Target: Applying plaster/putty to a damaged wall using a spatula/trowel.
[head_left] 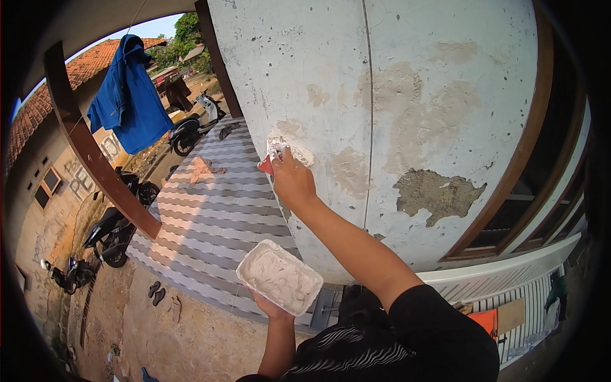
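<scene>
My right hand (294, 181) is closed on a putty knife with a red handle (265, 166). Its blade is at the wall and largely hidden by my fingers and filler. Thick wet filler (303, 155) lies on the wall around the blade. Lower down, my left hand (272, 309) grips a white rectangular tub (312, 304) from below, holding it away from the wall. Pale, smeared filler (280, 274) covers the inside of the tub.
The pale wall (318, 51) has beige patches, a dark vertical crack and bare rough plaster (439, 194). Right of it is a brown-framed window (509, 210), with a white bench (496, 274) below. Left are a tiled porch floor (210, 235), hanging blue shirt (130, 95) and parked motorbikes (114, 235).
</scene>
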The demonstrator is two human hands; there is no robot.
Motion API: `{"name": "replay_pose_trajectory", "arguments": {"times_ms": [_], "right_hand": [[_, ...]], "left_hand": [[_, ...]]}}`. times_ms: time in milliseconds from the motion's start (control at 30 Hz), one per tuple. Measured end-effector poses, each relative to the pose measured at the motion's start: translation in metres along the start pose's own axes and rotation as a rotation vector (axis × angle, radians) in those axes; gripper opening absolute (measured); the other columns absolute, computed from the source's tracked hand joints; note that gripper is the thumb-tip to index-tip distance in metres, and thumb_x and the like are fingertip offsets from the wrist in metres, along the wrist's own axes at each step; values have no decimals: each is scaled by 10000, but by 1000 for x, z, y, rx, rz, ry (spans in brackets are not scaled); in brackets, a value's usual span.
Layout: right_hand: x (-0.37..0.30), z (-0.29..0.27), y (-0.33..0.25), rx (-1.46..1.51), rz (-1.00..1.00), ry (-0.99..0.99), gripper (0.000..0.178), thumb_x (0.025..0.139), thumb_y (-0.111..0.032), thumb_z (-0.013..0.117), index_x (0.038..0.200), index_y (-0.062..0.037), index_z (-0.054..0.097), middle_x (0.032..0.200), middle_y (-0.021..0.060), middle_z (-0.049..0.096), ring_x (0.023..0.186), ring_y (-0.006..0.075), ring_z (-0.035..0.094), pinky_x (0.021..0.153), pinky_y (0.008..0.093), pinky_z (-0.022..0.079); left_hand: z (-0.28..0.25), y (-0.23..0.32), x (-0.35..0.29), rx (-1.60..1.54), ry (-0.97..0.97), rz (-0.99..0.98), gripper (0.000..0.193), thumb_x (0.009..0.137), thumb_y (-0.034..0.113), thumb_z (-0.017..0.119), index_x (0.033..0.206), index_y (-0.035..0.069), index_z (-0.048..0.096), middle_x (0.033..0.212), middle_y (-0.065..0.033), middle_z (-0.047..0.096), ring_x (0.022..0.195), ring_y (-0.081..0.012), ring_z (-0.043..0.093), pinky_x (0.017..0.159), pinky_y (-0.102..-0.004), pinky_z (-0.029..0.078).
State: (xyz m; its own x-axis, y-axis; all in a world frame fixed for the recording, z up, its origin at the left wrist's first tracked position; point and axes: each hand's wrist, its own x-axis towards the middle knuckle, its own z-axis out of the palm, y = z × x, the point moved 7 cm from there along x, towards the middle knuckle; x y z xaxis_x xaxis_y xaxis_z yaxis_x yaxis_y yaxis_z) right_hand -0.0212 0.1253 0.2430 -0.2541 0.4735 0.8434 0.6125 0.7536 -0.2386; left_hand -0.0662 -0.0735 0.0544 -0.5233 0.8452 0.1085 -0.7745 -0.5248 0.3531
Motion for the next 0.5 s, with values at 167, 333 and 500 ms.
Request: {"name": "replay_pose_trajectory", "arguments": {"times_ms": [167,333,500], "right_hand": [[-2,-26,-9,86,-57,-69,204,784,-20,606,974,-5,678,991,141,576,791,304,660,657,403,557],[22,-72,-11,54,-154,127,189,772,6,609,942,-24,684,955,105,586,783,272,654,631,374,557],[22,-36,3,-86,-181,-29,118,772,3,609,878,-3,659,1000,146,605,788,275,662,619,379,564]], "left_hand": [[1,2,-2,-65,-9,-15,708,969,620,336,1479,131,373,1484,-110,425,1311,-357,468,1051,-543,432],[-3,1,-4,-67,-14,-22,714,965,628,338,1481,136,371,1489,-109,420,1315,-364,462,1055,-545,428],[-5,-7,-1,-39,33,-35,734,955,649,336,1483,141,368,1494,-110,415,1316,-371,459,1056,-551,424]]}}
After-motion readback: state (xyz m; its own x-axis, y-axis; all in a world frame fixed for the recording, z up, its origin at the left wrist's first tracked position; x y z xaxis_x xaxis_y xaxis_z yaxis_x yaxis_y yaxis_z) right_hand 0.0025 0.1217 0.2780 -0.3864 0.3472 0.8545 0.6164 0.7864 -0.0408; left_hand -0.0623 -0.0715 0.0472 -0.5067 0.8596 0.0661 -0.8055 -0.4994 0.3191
